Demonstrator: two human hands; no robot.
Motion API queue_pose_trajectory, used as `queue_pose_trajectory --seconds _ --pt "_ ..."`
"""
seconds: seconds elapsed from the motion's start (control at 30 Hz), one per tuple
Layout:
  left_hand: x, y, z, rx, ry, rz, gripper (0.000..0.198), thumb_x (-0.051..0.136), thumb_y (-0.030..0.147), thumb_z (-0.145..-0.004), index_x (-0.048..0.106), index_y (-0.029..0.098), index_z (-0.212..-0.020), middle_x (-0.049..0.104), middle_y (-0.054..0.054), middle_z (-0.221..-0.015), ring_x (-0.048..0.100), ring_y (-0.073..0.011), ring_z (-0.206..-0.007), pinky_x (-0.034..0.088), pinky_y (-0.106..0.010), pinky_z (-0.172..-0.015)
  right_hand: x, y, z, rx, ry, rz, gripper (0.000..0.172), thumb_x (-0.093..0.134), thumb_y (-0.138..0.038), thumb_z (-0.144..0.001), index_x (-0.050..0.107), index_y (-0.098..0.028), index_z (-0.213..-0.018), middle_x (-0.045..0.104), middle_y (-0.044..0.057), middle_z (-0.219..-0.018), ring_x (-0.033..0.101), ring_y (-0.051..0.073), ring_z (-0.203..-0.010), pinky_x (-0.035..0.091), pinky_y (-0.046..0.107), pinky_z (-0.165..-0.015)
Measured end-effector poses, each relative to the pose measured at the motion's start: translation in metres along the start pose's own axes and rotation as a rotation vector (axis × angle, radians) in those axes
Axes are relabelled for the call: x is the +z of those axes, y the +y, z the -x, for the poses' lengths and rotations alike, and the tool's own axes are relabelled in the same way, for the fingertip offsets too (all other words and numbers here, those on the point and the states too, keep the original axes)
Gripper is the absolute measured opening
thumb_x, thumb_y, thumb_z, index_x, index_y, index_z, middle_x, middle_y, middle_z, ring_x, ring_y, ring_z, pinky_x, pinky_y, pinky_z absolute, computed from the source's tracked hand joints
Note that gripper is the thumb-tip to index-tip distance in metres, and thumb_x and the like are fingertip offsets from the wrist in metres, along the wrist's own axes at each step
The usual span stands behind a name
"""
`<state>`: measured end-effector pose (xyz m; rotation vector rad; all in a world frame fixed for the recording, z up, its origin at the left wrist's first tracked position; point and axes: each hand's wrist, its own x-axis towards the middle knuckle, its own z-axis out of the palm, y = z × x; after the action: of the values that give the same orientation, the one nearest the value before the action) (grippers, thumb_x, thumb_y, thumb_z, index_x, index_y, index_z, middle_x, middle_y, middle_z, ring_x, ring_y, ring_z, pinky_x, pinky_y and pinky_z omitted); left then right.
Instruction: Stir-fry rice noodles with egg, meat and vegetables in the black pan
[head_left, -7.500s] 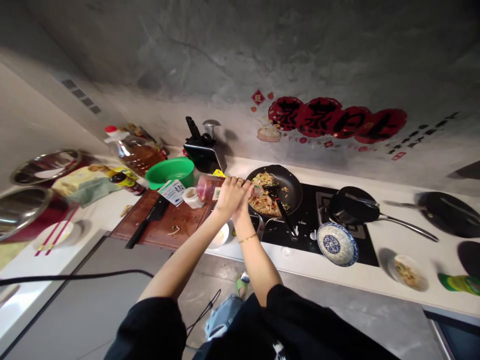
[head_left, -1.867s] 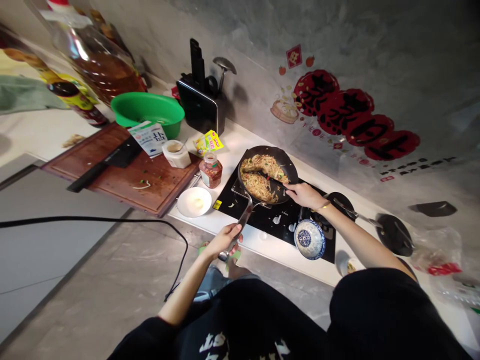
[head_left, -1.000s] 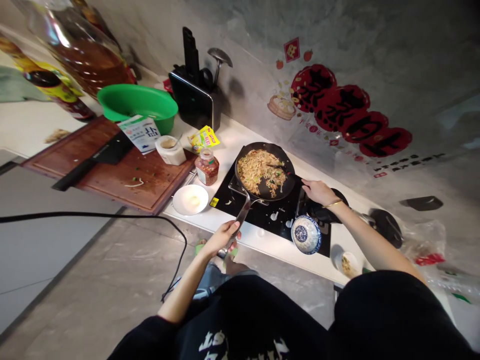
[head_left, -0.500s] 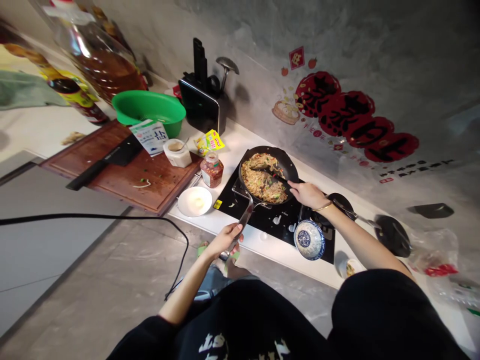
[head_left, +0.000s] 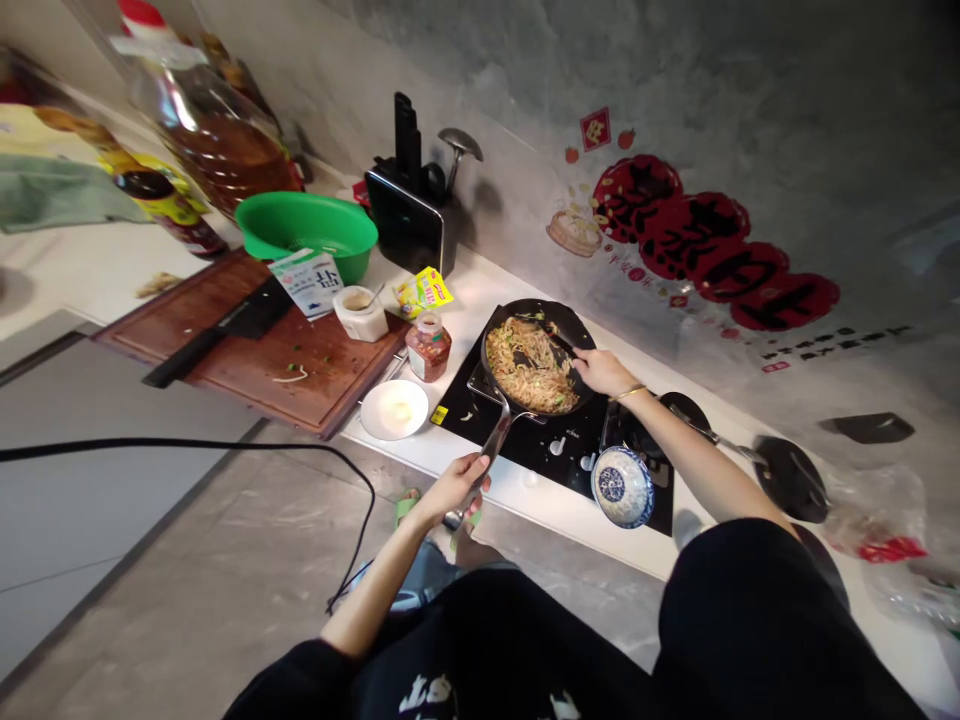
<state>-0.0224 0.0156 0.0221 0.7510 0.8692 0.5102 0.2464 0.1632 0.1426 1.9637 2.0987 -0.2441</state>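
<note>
A black frying pan (head_left: 584,330) sits on the left burner of the black stovetop (head_left: 525,437), holding fried noodles (head_left: 529,370) mixed with green bits. My left hand (head_left: 459,487) is closed around the pan's metal handle (head_left: 495,440). Over the pan's right rim, my right hand (head_left: 604,373) grips the black handle of a spatula (head_left: 559,340). The spatula's head is at the far side of the noodles, partly hidden among them. A blue-and-white bowl (head_left: 622,487) stands at the stovetop's front right.
Left of the stove are a white bowl (head_left: 394,410), a chili jar (head_left: 429,347) and a cutting board (head_left: 315,390) bearing a cleaver (head_left: 217,332) and a salt container (head_left: 361,314). A green basin (head_left: 307,225) and knife block (head_left: 409,215) stand behind. A cable (head_left: 225,440) crosses at left.
My right hand has shifted slightly, and the spatula's head has moved from the noodles' middle toward the pan's far side. The noodles are spread differently. My left hand keeps the handle.
</note>
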Motion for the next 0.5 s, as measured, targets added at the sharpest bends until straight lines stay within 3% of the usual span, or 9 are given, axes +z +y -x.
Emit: queue_pose_trajectory --seconds 0.1,0.27,0.4,0.5 --pt "-0.001 0.000 -0.001 0.005 -0.006 0.004 0.043 0.048 0.061 -0.078 0.041 0.018 -0.080 0.053 0.003 -0.068 0.046 -0.0059 -0.034 0.032 -0.018 -0.027 0.001 -0.009 0.024 -0.161 -0.065 0.005 0.044 0.041 -0.033 -0.090 0.051 -0.022 -0.132 0.065 0.008 -0.115 0.062 0.020 -0.102 0.044 0.028 -0.090" --pt "0.000 -0.001 -0.001 0.015 -0.010 0.006 0.042 0.047 0.059 -0.080 0.040 0.018 -0.079 0.053 0.003 -0.070 0.045 -0.0057 -0.034 0.033 -0.018 -0.027 -0.048 0.027 0.078 -0.219 -0.223 0.179 0.042 0.045 -0.036 -0.088 0.054 -0.029 -0.128 0.072 0.006 -0.095 0.067 0.021 -0.083 0.048 0.030 -0.078" --pt "0.001 -0.001 -0.001 0.011 -0.006 0.012 0.042 0.048 0.059 -0.080 0.040 0.018 -0.078 0.053 0.003 -0.069 0.044 -0.0053 -0.033 0.031 -0.018 -0.026 -0.070 0.046 0.054 -0.131 -0.153 0.245 0.041 0.043 -0.036 -0.088 0.055 -0.028 -0.127 0.069 0.006 -0.107 0.065 0.022 -0.092 0.046 0.031 -0.082" --pt "0.001 0.000 -0.001 0.007 0.002 0.000 0.042 0.048 0.059 -0.079 0.040 0.018 -0.079 0.053 0.003 -0.069 0.045 -0.0053 -0.033 0.031 -0.018 -0.027 -0.052 0.034 0.016 -0.073 -0.041 0.226 0.044 0.038 -0.037 -0.091 0.049 -0.026 -0.133 0.064 0.009 -0.117 0.062 0.024 -0.100 0.045 0.033 -0.086"
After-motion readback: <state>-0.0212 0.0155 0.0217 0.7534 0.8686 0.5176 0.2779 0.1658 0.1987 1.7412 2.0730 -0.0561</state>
